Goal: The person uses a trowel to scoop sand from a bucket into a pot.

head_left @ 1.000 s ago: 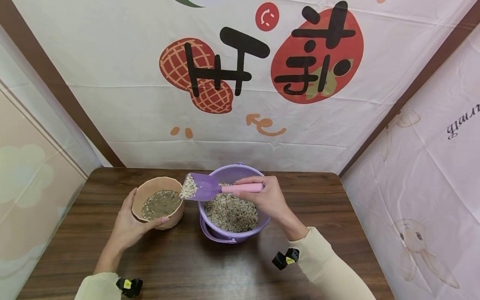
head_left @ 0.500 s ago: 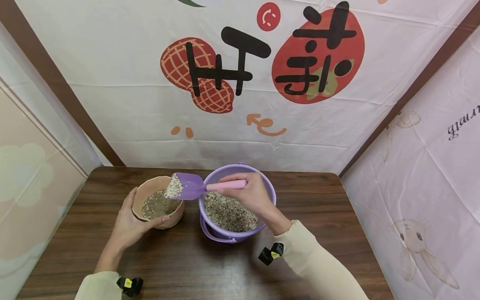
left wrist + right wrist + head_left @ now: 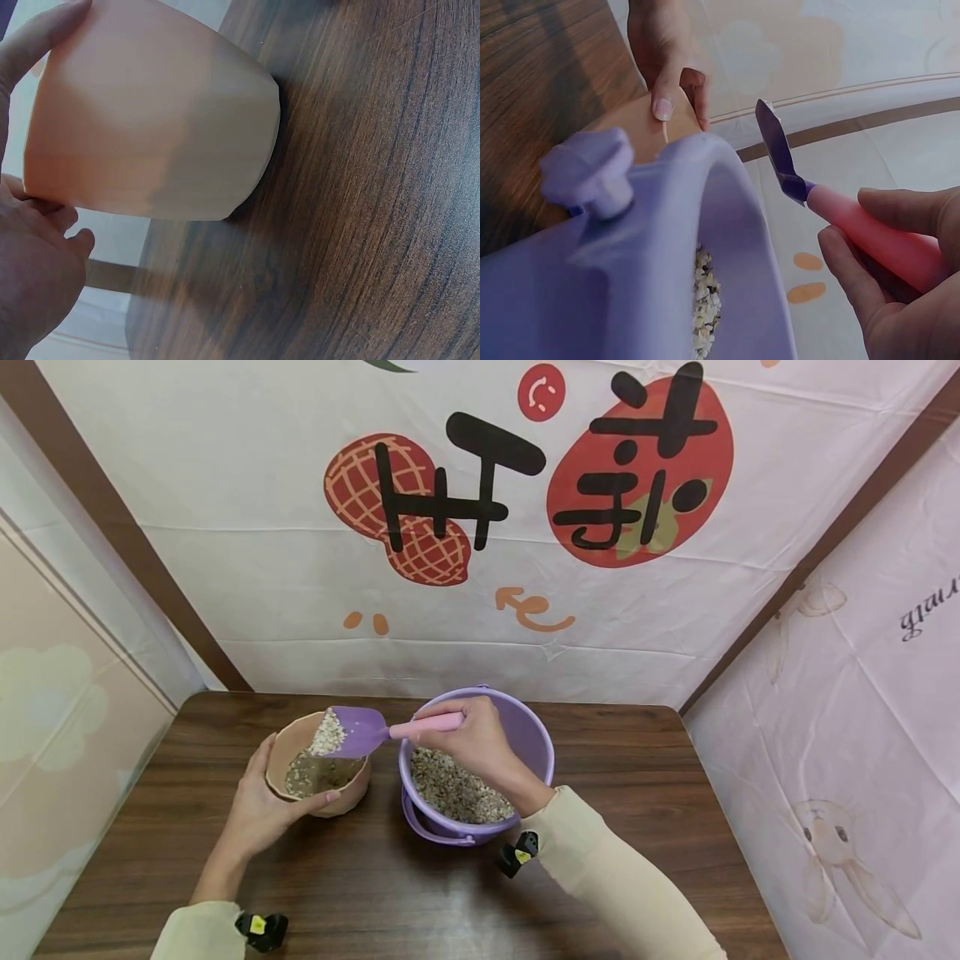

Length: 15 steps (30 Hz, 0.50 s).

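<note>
My left hand (image 3: 258, 814) holds a peach-coloured flowerpot (image 3: 347, 802) by its side, thumb near the front rim. In the left wrist view the pot (image 3: 150, 120) stands on the table. Greyish-brown material with pale bits (image 3: 318, 777) lies inside it. My right hand (image 3: 480, 743) grips the pink handle of a small purple shovel (image 3: 362, 732). Pale granules (image 3: 327, 735) lie on the blade's tip, over the pot's opening. In the right wrist view the fingers pinch the pink handle (image 3: 877, 232).
A purple bucket (image 3: 534, 735) with mixed pale and dark granules (image 3: 457, 789) stands right of the pot, under my right hand. Its purple handle (image 3: 435, 835) hangs at the front. The brown wooden table (image 3: 420, 902) meets a printed cloth wall (image 3: 300, 652) behind.
My right hand has carried the shovel leftward, from above the bucket and the pot's right rim to over the pot's opening. The left hand and pot stay in place.
</note>
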Each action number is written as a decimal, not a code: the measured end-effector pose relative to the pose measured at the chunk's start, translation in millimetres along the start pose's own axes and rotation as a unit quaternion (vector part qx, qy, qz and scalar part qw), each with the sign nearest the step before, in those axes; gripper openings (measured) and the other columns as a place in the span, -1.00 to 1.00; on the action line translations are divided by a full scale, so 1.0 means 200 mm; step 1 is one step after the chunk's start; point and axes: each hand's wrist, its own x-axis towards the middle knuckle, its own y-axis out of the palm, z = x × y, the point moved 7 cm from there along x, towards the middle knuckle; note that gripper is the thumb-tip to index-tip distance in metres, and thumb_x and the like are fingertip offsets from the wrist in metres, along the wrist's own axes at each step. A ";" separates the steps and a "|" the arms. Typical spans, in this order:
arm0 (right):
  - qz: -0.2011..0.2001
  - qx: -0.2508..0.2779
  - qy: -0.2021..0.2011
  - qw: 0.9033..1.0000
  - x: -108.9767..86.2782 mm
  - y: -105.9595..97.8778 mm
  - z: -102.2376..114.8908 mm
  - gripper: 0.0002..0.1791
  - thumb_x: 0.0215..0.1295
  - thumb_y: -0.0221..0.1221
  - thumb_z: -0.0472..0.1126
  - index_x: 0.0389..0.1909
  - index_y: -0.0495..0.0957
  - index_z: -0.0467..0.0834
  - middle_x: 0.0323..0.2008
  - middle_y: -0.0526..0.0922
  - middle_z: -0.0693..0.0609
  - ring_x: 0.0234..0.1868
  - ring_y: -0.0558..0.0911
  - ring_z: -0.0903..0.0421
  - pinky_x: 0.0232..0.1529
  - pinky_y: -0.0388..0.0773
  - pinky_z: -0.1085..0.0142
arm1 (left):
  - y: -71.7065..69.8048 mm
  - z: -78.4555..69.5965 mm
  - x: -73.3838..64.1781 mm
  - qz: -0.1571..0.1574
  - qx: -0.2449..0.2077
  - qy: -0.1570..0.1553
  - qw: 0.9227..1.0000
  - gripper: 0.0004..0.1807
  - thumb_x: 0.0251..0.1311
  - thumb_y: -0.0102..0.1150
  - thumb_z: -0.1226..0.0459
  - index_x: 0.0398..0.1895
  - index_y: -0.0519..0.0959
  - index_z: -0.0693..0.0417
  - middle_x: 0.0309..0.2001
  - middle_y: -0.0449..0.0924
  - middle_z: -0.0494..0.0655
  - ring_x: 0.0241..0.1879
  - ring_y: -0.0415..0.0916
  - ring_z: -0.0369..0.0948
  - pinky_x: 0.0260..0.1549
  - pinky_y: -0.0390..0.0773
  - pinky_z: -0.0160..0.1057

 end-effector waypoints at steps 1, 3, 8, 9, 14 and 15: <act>-0.002 -0.005 0.003 1.000 0.01 0.01 0.00 -0.78 0.09 0.49 -0.33 -0.20 0.80 -0.19 -0.33 0.79 0.04 -0.35 0.73 0.19 -0.30 0.71 0.29 | 0.00 0.00 0.00 0.000 -0.001 0.000 1.000 0.51 -0.17 0.69 0.06 0.65 -0.28 0.13 0.56 -0.14 0.40 0.45 -0.02 0.39 0.27 0.10 0.49; -0.004 -0.015 0.010 1.000 0.02 0.02 0.01 -0.77 0.09 0.49 -0.33 -0.19 0.80 -0.18 -0.34 0.79 0.05 -0.37 0.74 0.18 -0.32 0.71 0.29 | 0.00 0.00 0.00 0.000 -0.003 -0.001 1.000 0.51 -0.17 0.69 0.06 0.65 -0.28 0.13 0.56 -0.15 0.39 0.46 -0.03 0.38 0.28 0.09 0.49; -0.007 -0.043 0.017 0.999 0.06 0.05 0.00 -0.75 0.08 0.51 -0.27 -0.18 0.79 -0.18 -0.39 0.79 0.09 -0.42 0.72 0.21 -0.39 0.68 0.33 | 0.01 0.00 0.00 0.000 -0.007 -0.006 1.000 0.51 -0.17 0.70 0.06 0.65 -0.28 0.12 0.57 -0.15 0.39 0.46 -0.03 0.38 0.28 0.10 0.49; -0.007 -0.046 0.017 0.999 0.07 0.06 0.00 -0.75 0.08 0.52 -0.26 -0.19 0.79 -0.18 -0.40 0.79 0.09 -0.44 0.72 0.21 -0.41 0.67 0.34 | 0.01 0.00 0.00 0.000 -0.008 -0.006 1.000 0.51 -0.17 0.70 0.06 0.65 -0.28 0.12 0.56 -0.14 0.39 0.46 -0.03 0.38 0.27 0.10 0.49; -0.001 -0.064 0.006 0.998 0.10 0.09 0.01 -0.77 0.06 0.50 -0.29 -0.21 0.79 -0.20 -0.45 0.78 0.10 -0.46 0.71 0.21 -0.47 0.64 0.37 | 0.01 0.00 0.00 0.000 -0.011 -0.009 1.000 0.51 -0.17 0.70 0.07 0.65 -0.28 0.11 0.56 -0.14 0.39 0.44 0.00 0.38 0.26 0.12 0.49; 0.000 -0.068 0.005 0.998 0.11 0.10 0.02 -0.77 0.06 0.50 -0.30 -0.22 0.79 -0.20 -0.45 0.78 0.10 -0.46 0.71 0.22 -0.46 0.64 0.37 | 0.01 0.01 0.00 -0.001 -0.012 -0.008 1.000 0.51 -0.17 0.70 0.07 0.65 -0.28 0.11 0.56 -0.14 0.39 0.44 0.00 0.38 0.26 0.13 0.49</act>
